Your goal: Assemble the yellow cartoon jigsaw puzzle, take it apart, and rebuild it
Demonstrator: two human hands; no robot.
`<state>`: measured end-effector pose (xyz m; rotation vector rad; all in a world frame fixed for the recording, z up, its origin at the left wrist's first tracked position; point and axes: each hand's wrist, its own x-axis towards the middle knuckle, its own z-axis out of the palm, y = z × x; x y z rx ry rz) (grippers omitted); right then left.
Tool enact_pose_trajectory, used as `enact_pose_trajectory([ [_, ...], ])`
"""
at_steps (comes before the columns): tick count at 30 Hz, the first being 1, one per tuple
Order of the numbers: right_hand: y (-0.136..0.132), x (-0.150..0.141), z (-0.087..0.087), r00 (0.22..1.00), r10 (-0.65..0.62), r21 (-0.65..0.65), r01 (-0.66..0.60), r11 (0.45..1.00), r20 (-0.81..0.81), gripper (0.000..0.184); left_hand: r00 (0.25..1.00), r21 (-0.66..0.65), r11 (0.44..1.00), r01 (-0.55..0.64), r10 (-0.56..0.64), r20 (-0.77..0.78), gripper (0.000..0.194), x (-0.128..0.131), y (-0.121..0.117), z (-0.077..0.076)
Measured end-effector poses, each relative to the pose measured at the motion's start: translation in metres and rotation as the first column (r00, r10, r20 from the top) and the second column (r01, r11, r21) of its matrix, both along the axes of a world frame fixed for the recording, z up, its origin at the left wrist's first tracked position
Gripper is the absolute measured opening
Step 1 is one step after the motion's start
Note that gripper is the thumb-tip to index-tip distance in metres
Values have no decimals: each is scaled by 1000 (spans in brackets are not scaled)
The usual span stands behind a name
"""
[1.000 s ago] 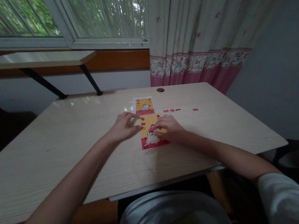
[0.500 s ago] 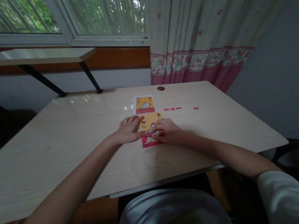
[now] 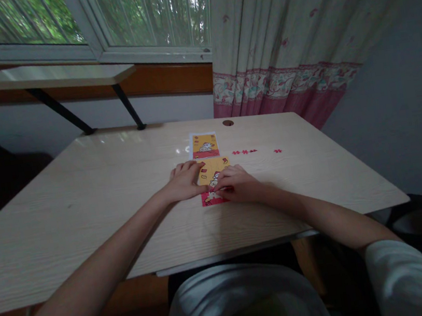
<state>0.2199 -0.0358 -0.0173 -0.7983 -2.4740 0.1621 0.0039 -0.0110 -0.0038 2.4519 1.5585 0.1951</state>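
A yellow and red jigsaw puzzle with a cartoon animal lies flat on the table in front of me. My left hand rests along its left edge, fingers and thumb apart, the thumb tip on the red lower part. From the right, my right hand reaches over the puzzle with thumb and forefinger pinched around a small puzzle piece, mostly hidden by the fingers, down at the picture's surface. Just beyond the puzzle lies a picture card with a similar design.
Several loose red puzzle pieces lie in a short row right of the card, and another red piece sits farther right. A cable hole is near the table's back edge. A raised shelf stands at the back left.
My left thumb has moved down and nearer to me, onto the puzzle's red part. My right fingertips have lowered slightly with the piece, toward the same spot.
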Motion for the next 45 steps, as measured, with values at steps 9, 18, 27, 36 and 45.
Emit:
enact_pose_trajectory([
  [9, 2, 4, 7, 984, 81, 67, -93, 993, 159, 12, 999, 7, 1000, -4, 3, 52, 86, -2, 4, -3],
  [18, 16, 14, 3, 1000, 0, -90, 0, 996, 5, 15, 997, -63, 997, 43, -39, 67, 80, -9, 4, 5],
  [27, 19, 15, 4, 997, -59, -56, 62, 997, 40, 14, 993, -63, 993, 100, -97, 61, 83, -12, 4, 10],
  [36, 17, 12, 13, 983, -10, 66, -2, 998, 184, 19, 993, -38, 994, 104, -102, 53, 82, -13, 7, 2],
  [45, 16, -9, 28, 905, 128, 96, -181, 979, 406, 25, 992, -19, 995, 100, -98, 79, 84, -13, 9, -2],
])
